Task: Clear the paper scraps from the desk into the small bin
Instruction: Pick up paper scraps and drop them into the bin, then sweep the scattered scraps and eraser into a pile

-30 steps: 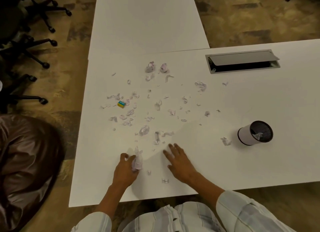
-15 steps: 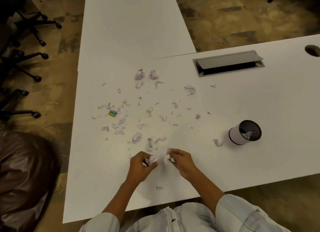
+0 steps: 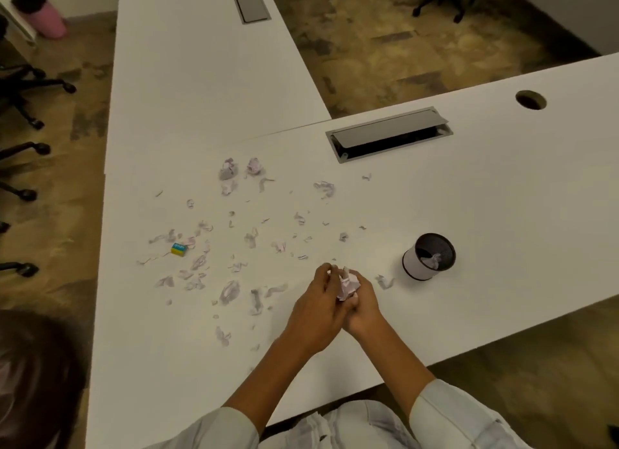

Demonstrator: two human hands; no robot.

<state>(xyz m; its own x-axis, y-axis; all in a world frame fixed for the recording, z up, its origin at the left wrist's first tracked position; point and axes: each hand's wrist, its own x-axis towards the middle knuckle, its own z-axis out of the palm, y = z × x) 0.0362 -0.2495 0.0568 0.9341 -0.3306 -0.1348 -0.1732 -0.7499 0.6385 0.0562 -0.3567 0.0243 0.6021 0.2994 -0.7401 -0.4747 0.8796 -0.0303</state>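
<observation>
Several pale paper scraps lie scattered over the white desk, mostly left of centre. A small mesh bin with a white sleeve stands to the right, with a scrap inside and one scrap lying just left of it. My left hand and my right hand are pressed together near the front edge, left of the bin. Both cup a crumpled wad of paper scraps between them.
A small yellow and blue eraser lies among the scraps at the left. A grey cable hatch and a round cable hole sit at the back of the desk. Office chair bases stand left; a pink bin far left.
My hands have come together and shifted right toward the bin, joining their separate scraps into one wad. One second ago the right hand lay flat on the desk.
</observation>
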